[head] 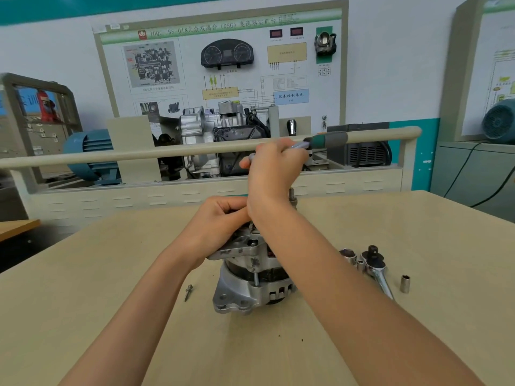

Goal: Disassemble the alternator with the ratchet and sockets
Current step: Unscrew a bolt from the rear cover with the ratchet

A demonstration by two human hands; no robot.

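A silver and black alternator (252,277) stands on the beige table (111,302), right in front of me. My left hand (220,227) grips its upper housing with curled fingers. Above it, my right hand (274,168) holds a ratchet by the metal shaft, and its green and grey handle (326,140) sticks out to the right. A socket extension (292,197) drops from behind my right wrist toward the alternator's top. The ratchet head is hidden by my hand.
A loose bolt (188,292) lies left of the alternator. To the right lie a large socket (347,255), a second ratchet (376,270) and a small socket (405,284). Behind the table stands a railed training bench (195,151) with a gearbox.
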